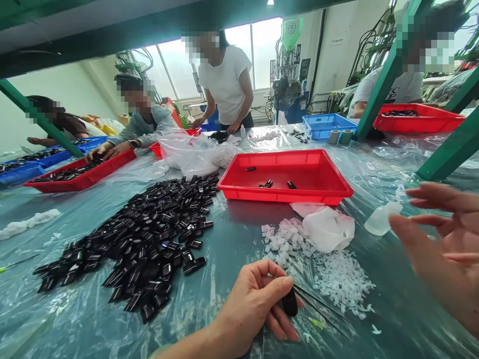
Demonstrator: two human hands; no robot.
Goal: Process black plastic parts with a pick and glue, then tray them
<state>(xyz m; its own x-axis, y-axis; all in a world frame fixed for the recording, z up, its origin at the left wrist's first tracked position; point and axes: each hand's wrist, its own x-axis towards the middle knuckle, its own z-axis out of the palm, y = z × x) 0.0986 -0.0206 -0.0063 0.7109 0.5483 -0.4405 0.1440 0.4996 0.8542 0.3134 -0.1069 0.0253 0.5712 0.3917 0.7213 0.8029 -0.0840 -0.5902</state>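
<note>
My left hand [258, 299] pinches a small black plastic piece [289, 302] between thumb and fingers, low over the table. Two thin dark rods [325, 306] stretch out to the right from beside that hand; whether it touches them I cannot tell. My right hand [445, 249] is raised at the right edge, fingers apart, with nothing visible in it. Just left of its thumb lies a translucent white bottle [381, 219]. Small white bits [342, 281] and larger whitish chunks [286, 239] are heaped beyond my left hand. A big pile of black plastic pieces [149, 239] spreads to the left.
A red tray [286, 194] with a few black pieces stands beyond the heaps. Crumpled white material [329, 229] lies before it. Green posts [392, 70] rise at the right. Several people work around the plastic-covered table, with a red tray [78, 182] and a blue crate [329, 124].
</note>
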